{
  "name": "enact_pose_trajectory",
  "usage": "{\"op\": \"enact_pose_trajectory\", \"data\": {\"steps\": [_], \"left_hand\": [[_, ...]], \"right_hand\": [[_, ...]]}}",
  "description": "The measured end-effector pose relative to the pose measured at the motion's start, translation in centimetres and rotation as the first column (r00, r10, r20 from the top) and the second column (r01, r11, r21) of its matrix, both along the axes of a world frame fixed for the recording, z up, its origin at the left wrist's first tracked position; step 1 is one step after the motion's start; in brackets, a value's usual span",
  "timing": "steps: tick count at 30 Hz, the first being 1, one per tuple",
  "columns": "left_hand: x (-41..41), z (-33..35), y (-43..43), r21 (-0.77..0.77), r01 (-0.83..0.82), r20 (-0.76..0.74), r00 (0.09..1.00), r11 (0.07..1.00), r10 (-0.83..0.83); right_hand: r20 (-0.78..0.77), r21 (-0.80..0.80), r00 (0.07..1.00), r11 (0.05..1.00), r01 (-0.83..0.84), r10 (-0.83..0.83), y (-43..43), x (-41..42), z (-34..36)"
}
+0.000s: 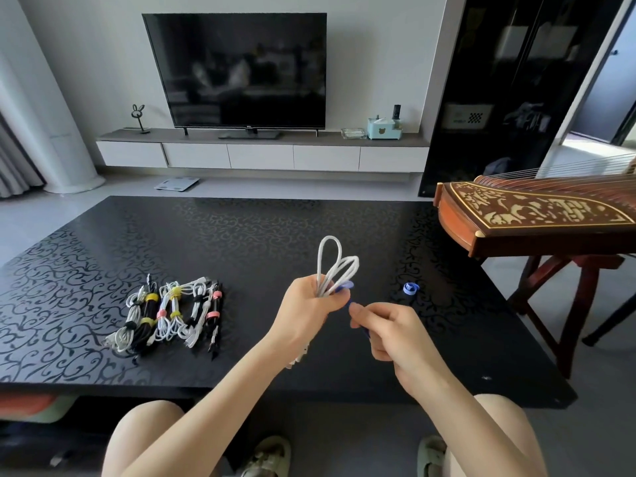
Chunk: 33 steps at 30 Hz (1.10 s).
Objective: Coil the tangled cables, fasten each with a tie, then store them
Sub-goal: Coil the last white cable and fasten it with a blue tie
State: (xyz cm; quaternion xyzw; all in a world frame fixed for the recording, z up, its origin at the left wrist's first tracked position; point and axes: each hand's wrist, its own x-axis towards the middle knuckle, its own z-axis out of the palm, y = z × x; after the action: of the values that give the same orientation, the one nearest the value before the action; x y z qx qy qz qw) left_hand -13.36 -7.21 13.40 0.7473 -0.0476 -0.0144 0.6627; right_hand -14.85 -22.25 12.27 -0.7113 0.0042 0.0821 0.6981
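Left hand (309, 301) clamps looped white cable (335, 266) above patterned black table (241, 235), keeping the coil together; right hand (385, 330) pinches blue strap tie (346, 287) to wrap it. Tied bundles (168, 313) wait left.

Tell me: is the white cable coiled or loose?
Coiled: the white cable stands in bunched loops above the left hand gripping it.

The low rectangular table (261, 232) has a glossy black top with a scrolling vine pattern. On its left part lies a row of coiled white and black cable bundles (165, 316), packed side by side and bound with yellow, pink or black ties. A small rolled blue fastening tie (411, 289) lies alone on the right part, well apart from the bundles.
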Motion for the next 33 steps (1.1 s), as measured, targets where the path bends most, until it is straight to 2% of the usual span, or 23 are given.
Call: {"op": "enact_pose_trajectory", "data": {"steps": [2,5,8,10,12,14,17,21,25,29,33], "left_hand": [[-0.2,-0.1,0.1,0.158,0.027,0.078,0.996,0.987,-0.04],[-0.4,-0.3,0.6,0.189,0.111,0.039,0.992,0.976,-0.12],[-0.7,-0.1,0.6,-0.025,0.266,-0.108,0.957,0.964,-0.268],[-1.0,0.2,0.1,-0.176,0.347,-0.197,0.904,0.921,-0.379],[-1.3,0.3,-0.5,-0.249,0.377,-0.269,0.858,0.892,-0.438],[-1.4,0.6,-0.8,-0.282,0.334,-0.343,0.84,0.899,-0.42],[-1.2,0.7,-0.8,-0.281,0.238,-0.382,0.861,0.93,-0.336],[-1.1,0.4,-1.2,-0.269,0.188,-0.325,0.905,0.944,-0.273],[-1.2,0.4,-1.9,-0.242,0.146,-0.255,0.944,0.959,-0.209],[-0.9,0.6,-2.2,-0.243,0.043,-0.228,0.969,0.969,-0.1],[-0.9,0.2,-3.0,-0.206,-0.031,-0.134,0.991,0.978,0.003]], "right_hand": [[-0.031,0.016,0.999,0.999,0.027,-0.027,-0.2,0.0,-0.1],[-0.067,-0.022,0.98,0.982,0.186,-0.187,-1.2,0.8,-0.3],[-0.028,-0.132,0.942,0.936,0.327,-0.334,-2.0,2.2,-0.5],[-0.005,-0.142,0.948,0.939,0.315,-0.319,-1.8,2.8,-0.4],[-0.026,-0.077,0.969,0.967,0.241,-0.244,-1.0,3.2,0.0],[-0.057,0.004,0.986,0.988,0.157,-0.156,-0.4,3.3,0.2],[-0.092,0.083,0.991,0.991,0.106,-0.099,-0.1,2.9,0.0],[-0.134,0.175,0.986,0.977,0.122,-0.099,0.1,2.4,-0.3],[-0.087,0.273,0.993,0.957,0.097,-0.076,0.1,2.0,-0.3],[-0.043,0.231,0.997,0.971,0.068,-0.059,0.0,1.4,-0.3],[0.005,0.209,0.999,0.977,0.044,-0.046,-0.2,0.7,-0.4]]}}
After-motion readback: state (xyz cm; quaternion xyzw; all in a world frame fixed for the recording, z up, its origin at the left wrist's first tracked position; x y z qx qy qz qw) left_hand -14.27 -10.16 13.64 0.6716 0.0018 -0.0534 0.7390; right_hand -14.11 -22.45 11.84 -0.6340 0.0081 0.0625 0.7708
